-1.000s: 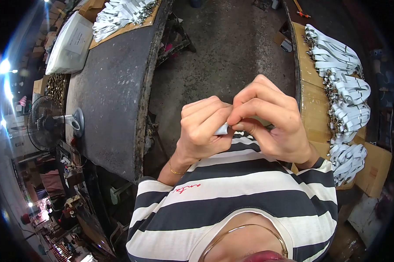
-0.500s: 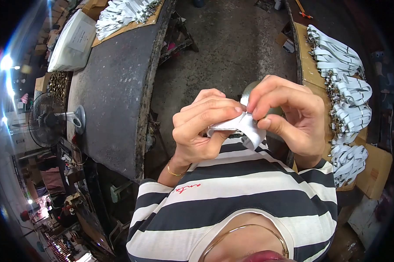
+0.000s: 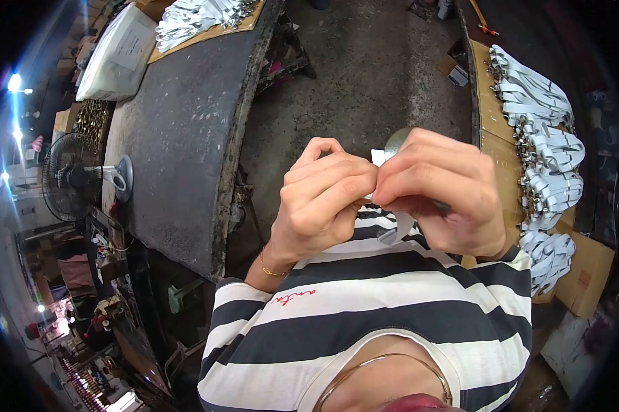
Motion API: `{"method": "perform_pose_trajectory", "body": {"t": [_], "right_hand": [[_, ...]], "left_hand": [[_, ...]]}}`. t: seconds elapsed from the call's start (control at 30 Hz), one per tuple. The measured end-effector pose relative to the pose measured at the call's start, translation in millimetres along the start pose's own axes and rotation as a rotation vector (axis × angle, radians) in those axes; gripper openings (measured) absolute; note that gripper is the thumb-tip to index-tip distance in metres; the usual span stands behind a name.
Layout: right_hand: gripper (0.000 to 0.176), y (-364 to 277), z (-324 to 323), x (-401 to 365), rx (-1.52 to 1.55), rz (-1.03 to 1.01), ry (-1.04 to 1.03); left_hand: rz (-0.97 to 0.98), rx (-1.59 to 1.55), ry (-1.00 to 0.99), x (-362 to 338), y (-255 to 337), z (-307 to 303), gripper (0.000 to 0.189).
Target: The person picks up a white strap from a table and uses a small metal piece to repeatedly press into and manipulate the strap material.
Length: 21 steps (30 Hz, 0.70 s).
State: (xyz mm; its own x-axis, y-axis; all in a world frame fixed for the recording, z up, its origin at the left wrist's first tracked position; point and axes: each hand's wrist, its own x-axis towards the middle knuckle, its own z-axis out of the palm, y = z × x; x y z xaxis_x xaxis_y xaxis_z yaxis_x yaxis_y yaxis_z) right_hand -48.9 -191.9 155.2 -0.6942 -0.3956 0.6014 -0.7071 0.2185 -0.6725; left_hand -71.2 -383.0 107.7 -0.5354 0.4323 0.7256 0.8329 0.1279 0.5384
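Note:
In front of my chest, both hands meet at the fingertips over a white strap (image 3: 402,225). My left hand (image 3: 326,199) is closed, thumb tucked under the fingers, pinching it from the left. My right hand (image 3: 447,192) pinches it from the other side, fingertips against those of the left. Most of the strap is hidden by the fingers; a short piece sticks up between the hands and a loose part hangs below. Behind the right fingers shows the curved edge of a grey, metallic-looking round thing (image 3: 396,141).
On the right, bundles of white straps (image 3: 546,147) with metal fittings lie on cardboard (image 3: 498,151). More white straps (image 3: 200,20) lie at the far left, beside a white plastic bin (image 3: 117,55). A fan (image 3: 76,177) stands left of the dark table (image 3: 179,151).
My right hand has moved left and its fingers have closed in against the left fingertips. Less of the strap shows between the hands now.

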Motion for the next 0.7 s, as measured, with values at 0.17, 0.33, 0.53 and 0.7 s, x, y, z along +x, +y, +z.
{"method": "perform_pose_trajectory", "body": {"t": [0.17,0.33,0.53,0.7], "right_hand": [[0.03,2.9,26.2,3.4,-0.019,-0.026,0.016],[0.012,13.0,48.1,6.2,0.382,0.145,0.006],[0.007,13.3,72.5,15.2,0.835,0.352,0.097],[0.015,10.8,84.8,28.4,0.523,0.202,-0.02]], "left_hand": [[-0.018,0.042,0.025,-10.7,-5.0,-11.2,0.02],[-0.079,-0.017,0.108,-25.2,-5.8,-27.8,0.02],[-0.117,-0.078,0.127,-38.7,-8.2,-52.7,0.022],[-0.134,-0.1,0.132,-50.2,-12.6,-70.5,0.022]]}}
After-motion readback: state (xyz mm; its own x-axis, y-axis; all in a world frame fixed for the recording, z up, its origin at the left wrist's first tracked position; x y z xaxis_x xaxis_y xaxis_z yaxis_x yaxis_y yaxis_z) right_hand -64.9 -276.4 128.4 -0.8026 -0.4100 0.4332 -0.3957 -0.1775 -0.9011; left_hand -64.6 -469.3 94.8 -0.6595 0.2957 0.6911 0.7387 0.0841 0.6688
